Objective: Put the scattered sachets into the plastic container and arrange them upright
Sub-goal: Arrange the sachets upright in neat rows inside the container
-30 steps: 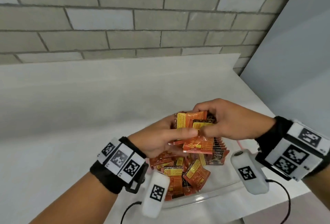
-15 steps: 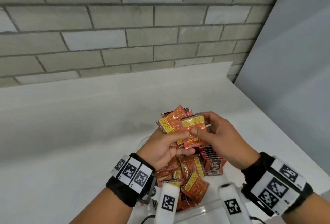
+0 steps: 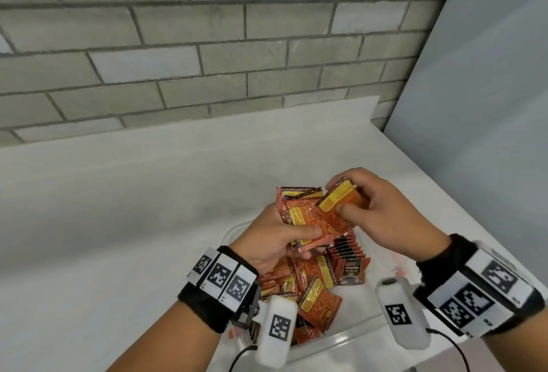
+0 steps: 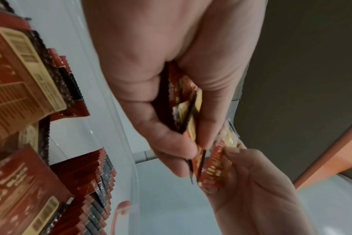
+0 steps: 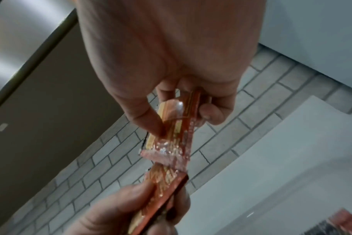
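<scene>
Your left hand (image 3: 272, 238) grips a fanned bundle of sachets (image 3: 299, 217), thumb across their lower faces and fingers curled behind; your right hand (image 3: 382, 217) pinches a single sachet (image 3: 341, 202) between thumb and fingertips, its lower edge touching the bundle. Both are held above the plastic container (image 3: 350, 339), apart from its contents. Inside the container, a row of upright sachets (image 3: 347, 256) stands toward the right, beside a pile of loose sachets (image 3: 314, 291) lying flat and tilted toward the near left.

Likely faults from here, as a judgement. The bundle is fanned rather than squared, so a slackened thumb could let the glossy packets slide past one another and drop onto the pile. Adding the single sachet at an angle could lever neighbouring packets out of line. When you lower the bundle, the upright row, which has nothing visible bracing its near end, could topple if nudged. The loose pile crowds the container floor beside the row, so packets set down there may lean instead of standing. Whether sachets remain outside the container cannot be told; none shows on the table.

The container rests on a white table (image 3: 148, 223), matt and plain, near its front right edge. Behind it runs a grey brick wall (image 3: 207, 45) with darker joints; a smooth pale panel (image 3: 489, 104) closes the right side.
</scene>
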The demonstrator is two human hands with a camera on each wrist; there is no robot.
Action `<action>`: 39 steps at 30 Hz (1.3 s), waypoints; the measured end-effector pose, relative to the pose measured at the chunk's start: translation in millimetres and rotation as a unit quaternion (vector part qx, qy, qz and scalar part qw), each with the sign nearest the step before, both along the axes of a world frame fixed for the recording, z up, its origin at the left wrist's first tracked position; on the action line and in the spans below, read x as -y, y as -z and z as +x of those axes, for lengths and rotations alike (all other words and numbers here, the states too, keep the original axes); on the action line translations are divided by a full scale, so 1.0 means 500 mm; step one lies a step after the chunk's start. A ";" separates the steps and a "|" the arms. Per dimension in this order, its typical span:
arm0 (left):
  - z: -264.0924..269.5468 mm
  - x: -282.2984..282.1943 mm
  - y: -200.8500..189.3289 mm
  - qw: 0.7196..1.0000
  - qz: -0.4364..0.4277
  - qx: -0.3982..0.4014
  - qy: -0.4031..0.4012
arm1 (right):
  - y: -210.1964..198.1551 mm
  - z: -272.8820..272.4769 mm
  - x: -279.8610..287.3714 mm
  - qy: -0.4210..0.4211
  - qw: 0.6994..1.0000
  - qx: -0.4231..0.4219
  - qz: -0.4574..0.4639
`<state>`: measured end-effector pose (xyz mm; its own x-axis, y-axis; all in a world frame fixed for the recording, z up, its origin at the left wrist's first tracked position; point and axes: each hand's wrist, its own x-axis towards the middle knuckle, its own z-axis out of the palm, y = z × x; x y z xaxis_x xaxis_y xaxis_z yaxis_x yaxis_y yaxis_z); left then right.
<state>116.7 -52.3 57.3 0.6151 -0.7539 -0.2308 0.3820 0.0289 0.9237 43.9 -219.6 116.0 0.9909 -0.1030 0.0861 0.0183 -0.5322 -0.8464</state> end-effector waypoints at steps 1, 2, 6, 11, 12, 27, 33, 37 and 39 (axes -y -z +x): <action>-0.001 0.002 -0.001 1.000 -0.001 0.002 -0.001 | 0.001 0.002 0.001 -0.022 0.999 0.000 -0.036; -0.001 0.003 -0.001 1.000 -0.004 0.001 -0.003 | 0.003 0.003 0.003 -0.039 0.997 0.001 -0.061; 0.001 0.002 -0.003 0.999 -0.033 -0.015 -0.009 | 0.014 -0.001 0.003 -0.045 0.995 0.005 -0.090; 0.004 -0.003 -0.004 0.991 -0.081 -0.091 -0.052 | 0.032 -0.013 0.006 0.021 1.000 0.009 -0.018; 0.004 -0.003 -0.002 0.989 -0.088 -0.097 -0.062 | 0.034 -0.016 0.005 0.028 0.999 0.001 0.017; 0.005 0.006 0.006 0.997 -0.057 -0.017 -0.058 | 0.069 -0.010 0.006 0.163 0.948 -0.079 0.263; 0.006 0.012 -0.004 0.993 -0.061 -0.059 -0.082 | 0.067 -0.011 0.004 0.146 0.936 -0.070 0.314; 0.006 0.008 -0.012 0.990 -0.056 -0.086 -0.093 | 0.066 -0.010 0.008 0.162 0.915 -0.059 0.364; 0.004 0.008 -0.008 0.995 -0.039 -0.046 -0.075 | 0.063 -0.010 0.006 0.153 0.916 -0.070 0.365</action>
<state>118.5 -56.2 61.1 0.7004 -0.6736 -0.2361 0.4516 0.1621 0.8773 39.0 -222.4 84.3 0.9023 -0.3565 -0.2424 -0.1737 0.2139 -0.9613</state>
